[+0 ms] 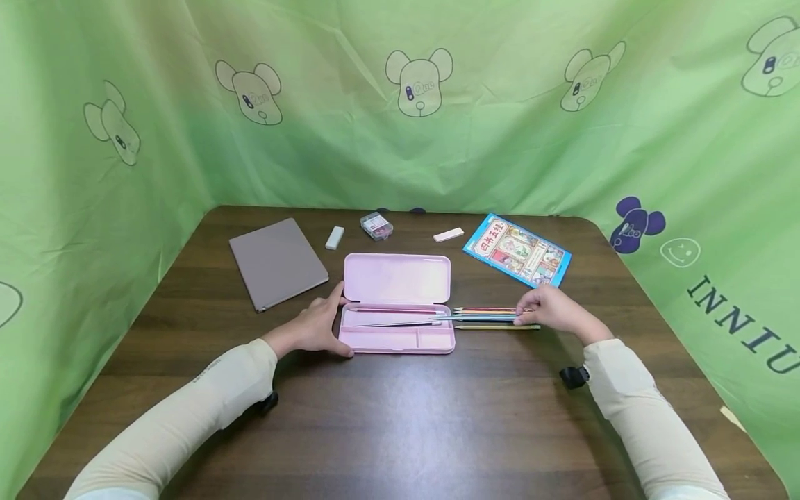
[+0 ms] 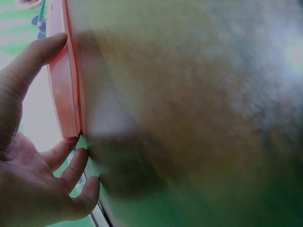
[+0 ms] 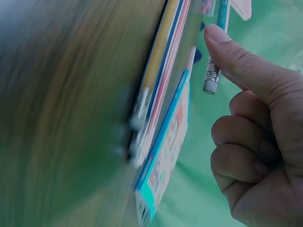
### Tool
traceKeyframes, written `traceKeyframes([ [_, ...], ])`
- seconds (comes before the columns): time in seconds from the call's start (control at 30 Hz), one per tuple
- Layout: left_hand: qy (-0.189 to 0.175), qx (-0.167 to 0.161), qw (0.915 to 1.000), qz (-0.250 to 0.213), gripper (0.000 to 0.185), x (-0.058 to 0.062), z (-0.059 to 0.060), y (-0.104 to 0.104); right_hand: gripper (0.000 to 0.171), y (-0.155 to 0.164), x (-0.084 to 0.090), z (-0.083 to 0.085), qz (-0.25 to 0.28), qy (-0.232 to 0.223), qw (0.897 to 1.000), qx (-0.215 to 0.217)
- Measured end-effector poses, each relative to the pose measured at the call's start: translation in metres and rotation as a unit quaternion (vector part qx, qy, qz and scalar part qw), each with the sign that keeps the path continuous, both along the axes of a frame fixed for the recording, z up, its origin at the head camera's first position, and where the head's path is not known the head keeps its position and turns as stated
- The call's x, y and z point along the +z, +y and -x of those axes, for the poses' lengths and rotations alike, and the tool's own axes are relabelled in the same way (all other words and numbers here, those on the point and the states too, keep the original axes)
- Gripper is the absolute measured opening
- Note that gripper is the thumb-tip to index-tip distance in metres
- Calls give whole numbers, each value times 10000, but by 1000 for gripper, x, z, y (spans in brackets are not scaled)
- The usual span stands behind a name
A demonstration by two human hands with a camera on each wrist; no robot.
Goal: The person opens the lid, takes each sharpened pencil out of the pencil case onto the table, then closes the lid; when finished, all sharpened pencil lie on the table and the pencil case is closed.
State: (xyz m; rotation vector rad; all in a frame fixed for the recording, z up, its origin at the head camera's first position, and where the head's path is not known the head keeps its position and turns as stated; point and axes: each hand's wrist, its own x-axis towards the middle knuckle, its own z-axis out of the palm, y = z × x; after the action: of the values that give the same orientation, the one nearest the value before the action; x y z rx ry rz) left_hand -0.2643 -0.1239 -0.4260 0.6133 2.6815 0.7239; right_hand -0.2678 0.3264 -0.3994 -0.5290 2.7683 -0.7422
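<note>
The worktop (image 1: 406,423) is dark wood-grain, with a bright glare patch near its front centre. Green cloth (image 1: 337,160) printed with bear heads hangs behind it and on both sides. Towards the back stand a grey notebook (image 1: 278,262), a white eraser (image 1: 334,238), a small clear box (image 1: 377,226), a pale pink-white bar (image 1: 448,235) and a blue-edged book (image 1: 519,250).

The pink pencil case (image 1: 381,343) lies open at the centre of the worktop, lid to the rear, two pencils in its long compartment. Loose pencils (image 1: 494,327) lie to its right.

Both arms reach forward in pale sleeves. The left hand (image 1: 315,323) is spread around the case's left end, thumb touching the front edge. The right hand (image 1: 550,309) pinches a blue pencil (image 3: 212,78) near its eraser end between thumb and forefinger, remaining fingers curled; the pencil points left towards the case.
</note>
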Motion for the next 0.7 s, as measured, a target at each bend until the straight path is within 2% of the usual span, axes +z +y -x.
traceKeyframes([
  [0.1, -22, 1, 10000, -4, 129, 0, 0, 0, 11, 13, -1, -2, -70, 106, 9998, -119],
  [0.33, -119, 45, 9999, 4, 130, 1, 0, 0, 12, 36, -2, -7, -154, -113, 9992, -362],
  [0.7, -132, 17, 9999, 43, 131, 1, 0, 0, 16, 41, -5, -5, -171, -202, 9990, -350],
])
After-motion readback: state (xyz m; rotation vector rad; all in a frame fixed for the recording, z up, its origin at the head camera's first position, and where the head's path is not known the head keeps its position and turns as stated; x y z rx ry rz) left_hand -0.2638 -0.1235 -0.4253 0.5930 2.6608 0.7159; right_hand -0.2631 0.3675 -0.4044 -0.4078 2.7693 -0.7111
